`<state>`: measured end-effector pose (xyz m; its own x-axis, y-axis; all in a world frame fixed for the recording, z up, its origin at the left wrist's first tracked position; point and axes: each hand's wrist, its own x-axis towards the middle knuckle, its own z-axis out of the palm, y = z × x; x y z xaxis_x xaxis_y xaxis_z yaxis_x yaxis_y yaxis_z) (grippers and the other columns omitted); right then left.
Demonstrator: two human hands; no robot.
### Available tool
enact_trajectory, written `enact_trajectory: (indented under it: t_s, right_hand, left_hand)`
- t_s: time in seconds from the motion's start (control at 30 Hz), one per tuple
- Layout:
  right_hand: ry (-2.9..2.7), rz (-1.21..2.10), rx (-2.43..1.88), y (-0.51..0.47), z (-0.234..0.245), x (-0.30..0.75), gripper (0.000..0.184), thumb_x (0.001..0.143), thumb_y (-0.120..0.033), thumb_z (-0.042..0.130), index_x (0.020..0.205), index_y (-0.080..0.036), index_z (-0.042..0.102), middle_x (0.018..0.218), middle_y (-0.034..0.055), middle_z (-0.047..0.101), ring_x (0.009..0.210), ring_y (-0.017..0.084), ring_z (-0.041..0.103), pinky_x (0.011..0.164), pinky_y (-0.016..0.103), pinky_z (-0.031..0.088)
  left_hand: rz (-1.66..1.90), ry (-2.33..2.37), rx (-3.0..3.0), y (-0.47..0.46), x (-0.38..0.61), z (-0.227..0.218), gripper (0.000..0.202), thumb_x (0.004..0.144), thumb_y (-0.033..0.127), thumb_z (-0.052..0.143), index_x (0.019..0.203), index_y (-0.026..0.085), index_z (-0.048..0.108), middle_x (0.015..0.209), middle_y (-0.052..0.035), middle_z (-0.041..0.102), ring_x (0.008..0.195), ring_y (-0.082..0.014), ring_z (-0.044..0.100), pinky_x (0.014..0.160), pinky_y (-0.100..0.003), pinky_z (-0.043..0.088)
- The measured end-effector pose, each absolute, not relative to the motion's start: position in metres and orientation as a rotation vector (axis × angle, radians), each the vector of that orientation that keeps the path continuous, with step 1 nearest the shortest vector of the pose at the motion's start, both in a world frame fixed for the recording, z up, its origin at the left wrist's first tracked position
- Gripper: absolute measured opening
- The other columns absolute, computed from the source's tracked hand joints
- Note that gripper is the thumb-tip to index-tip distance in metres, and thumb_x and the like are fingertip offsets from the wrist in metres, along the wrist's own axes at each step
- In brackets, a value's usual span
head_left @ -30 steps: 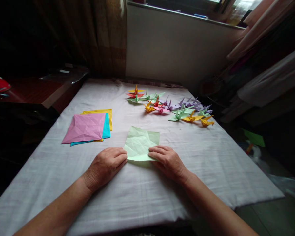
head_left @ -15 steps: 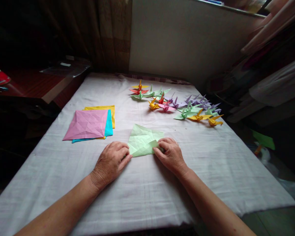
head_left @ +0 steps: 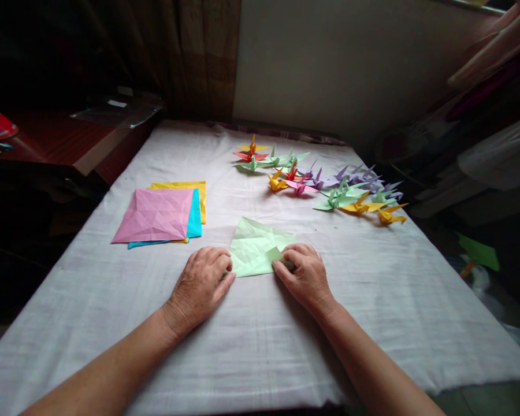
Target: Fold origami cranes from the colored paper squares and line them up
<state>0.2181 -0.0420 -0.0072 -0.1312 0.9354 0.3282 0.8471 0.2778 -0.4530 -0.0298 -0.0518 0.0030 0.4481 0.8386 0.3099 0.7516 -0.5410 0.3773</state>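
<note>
A pale green sheet of origami paper (head_left: 255,245), marked with creases, lies on the cloth between my two hands. Its right near corner is folded up into a small flap. My right hand (head_left: 304,271) pinches the paper at that flap, thumb in front and fingers curled behind. At the opposite near corner my left hand (head_left: 203,277) is closed on the edge, thumb and fingers meeting around the corner. The fingertips of both hands partly hide the corners they hold.
On the left lies a stack of creased sheets, a pink sheet (head_left: 156,215) on top of blue and yellow ones. Several folded paper cranes (head_left: 338,193) stand at the back right. A dark wooden table (head_left: 86,150) adjoins the cloth-covered table (head_left: 225,352).
The view has shifted slightly, so everything sits a little differently in frame. Both hands keep their grip on the green paper, whose fold looks nearly the same.
</note>
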Motion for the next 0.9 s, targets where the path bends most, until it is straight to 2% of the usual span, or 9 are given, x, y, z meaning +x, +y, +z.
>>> enact_trajectory:
  t_s: [0.1, 0.23, 0.27, 0.33, 0.4, 0.5, 0.6, 0.7, 0.9]
  right_hand:
    - [-1.986, 0.194, -1.607, -0.042, -0.009, 0.218, 0.007, 0.081, -0.028, 0.062, 0.078, -0.022, 0.062, 0.090, 0.0056, 0.067, 0.089, 0.023, 0.058, 0.084, 0.037, 0.042]
    - [-1.957, 0.173, -1.585, -0.043, -0.011, 0.217, 0.030, 0.083, -0.027, 0.061, 0.112, -0.022, 0.061, 0.107, 0.0087, 0.066, 0.099, 0.026, 0.057, 0.087, 0.039, 0.042]
    - [-1.980, 0.171, -1.575, -0.043, -0.011, 0.218, 0.028, 0.084, -0.027, 0.059, 0.111, -0.023, 0.062, 0.113, 0.0091, 0.065, 0.103, 0.026, 0.057, 0.090, 0.040, 0.041]
    - [-2.039, 0.169, -1.572, -0.044, -0.010, 0.217, 0.017, 0.087, -0.025, 0.057, 0.100, -0.025, 0.067, 0.120, 0.0090, 0.062, 0.111, 0.026, 0.055, 0.093, 0.042, 0.039]
    - [-2.070, 0.168, -1.600, -0.045, -0.008, 0.215, 0.014, 0.088, -0.023, 0.055, 0.091, -0.026, 0.069, 0.123, 0.0088, 0.061, 0.116, 0.027, 0.053, 0.094, 0.044, 0.038]
    - [-2.060, 0.151, -1.664, -0.047, -0.005, 0.205, 0.008, 0.086, -0.029, 0.060, 0.089, -0.025, 0.067, 0.127, 0.0104, 0.060, 0.123, 0.030, 0.049, 0.097, 0.048, 0.036]
    - [-2.029, 0.105, -1.730, -0.049, -0.004, 0.190, 0.026, 0.080, -0.045, 0.067, 0.089, -0.022, 0.061, 0.133, 0.0155, 0.056, 0.130, 0.036, 0.043, 0.100, 0.054, 0.033]
    - [-2.020, 0.103, -1.767, -0.050, -0.005, 0.182, 0.036, 0.076, -0.051, 0.071, 0.092, -0.021, 0.058, 0.138, 0.0185, 0.053, 0.133, 0.038, 0.040, 0.102, 0.056, 0.031]
    - [-2.019, 0.129, -1.783, -0.047, -0.010, 0.213, 0.024, 0.081, -0.044, 0.067, 0.091, -0.023, 0.061, 0.137, 0.0136, 0.054, 0.133, 0.036, 0.042, 0.100, 0.055, 0.035]
  left_hand:
    - [0.727, 1.367, 2.504, -0.052, -0.029, 0.003, 0.012, 0.092, 0.020, 0.053, 0.097, 0.022, 0.064, 0.107, -0.0055, 0.064, 0.102, -0.0227, 0.056, 0.091, -0.041, 0.042]
    - [0.726, 1.331, 2.480, -0.052, -0.029, 0.002, 0.020, 0.095, 0.023, 0.052, 0.101, 0.029, 0.070, 0.114, -0.0047, 0.063, 0.109, -0.0230, 0.055, 0.094, -0.043, 0.041]
    - [0.717, 1.314, 2.484, -0.052, -0.029, 0.001, 0.022, 0.095, 0.023, 0.052, 0.103, 0.031, 0.071, 0.119, -0.0048, 0.063, 0.113, -0.0236, 0.054, 0.096, -0.045, 0.041]
    - [0.701, 1.287, 2.500, -0.051, -0.030, 0.000, 0.026, 0.095, 0.021, 0.053, 0.107, 0.034, 0.071, 0.127, -0.0047, 0.061, 0.120, -0.0251, 0.051, 0.101, -0.048, 0.038]
    - [0.690, 1.286, 2.508, -0.051, -0.030, -0.002, 0.028, 0.094, 0.020, 0.053, 0.109, 0.035, 0.072, 0.131, -0.0049, 0.060, 0.124, -0.0264, 0.049, 0.103, -0.050, 0.037]
    - [0.679, 1.301, 2.503, -0.051, -0.030, -0.003, 0.028, 0.094, 0.022, 0.053, 0.109, 0.035, 0.072, 0.132, -0.0055, 0.060, 0.125, -0.0269, 0.050, 0.104, -0.051, 0.037]
    - [0.676, 1.299, 2.510, -0.050, -0.030, -0.004, 0.027, 0.095, 0.024, 0.052, 0.110, 0.035, 0.072, 0.132, -0.0053, 0.060, 0.126, -0.0266, 0.049, 0.104, -0.051, 0.037]
    - [0.678, 1.309, 2.504, -0.049, -0.030, -0.003, 0.026, 0.095, 0.025, 0.052, 0.110, 0.033, 0.071, 0.131, -0.0051, 0.061, 0.125, -0.0261, 0.050, 0.105, -0.051, 0.037]
    - [0.682, 1.273, 2.483, -0.046, -0.034, -0.003, 0.026, 0.095, 0.025, 0.051, 0.107, 0.033, 0.073, 0.130, -0.0048, 0.063, 0.123, -0.0255, 0.053, 0.104, -0.049, 0.040]
